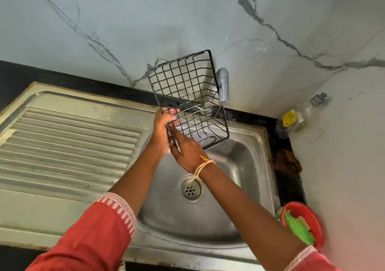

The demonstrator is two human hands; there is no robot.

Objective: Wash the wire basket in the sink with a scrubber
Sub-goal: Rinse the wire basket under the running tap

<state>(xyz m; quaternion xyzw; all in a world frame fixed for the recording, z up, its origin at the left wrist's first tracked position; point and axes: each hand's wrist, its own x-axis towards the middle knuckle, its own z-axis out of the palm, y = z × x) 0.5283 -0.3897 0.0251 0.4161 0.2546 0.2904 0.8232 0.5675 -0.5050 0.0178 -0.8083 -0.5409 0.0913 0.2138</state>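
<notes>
Holding the wire basket (187,97) up over the sink (239,166), tilted on end with its top edge near the tap (223,86) — that is where we are. The left hand (162,129) grips the basket's lower left corner, fingers curled through the wires. The right hand (185,149) lies against the same lower edge, fingers fairly straight; it seems to steady or rub the wires more than clutch them, and it carries no scrubber that I can see. A thin thread of water looks to be falling from the tap through the basket, though it is faint. So this reads as the rinsing or wetting stage. A green scrubber (300,229) sits in a red bowl (318,227) at the near right of the table. Next, I'd judge, the right hand must let go, reach for it, and scrub while the left hand keeps the basket firm.
</notes>
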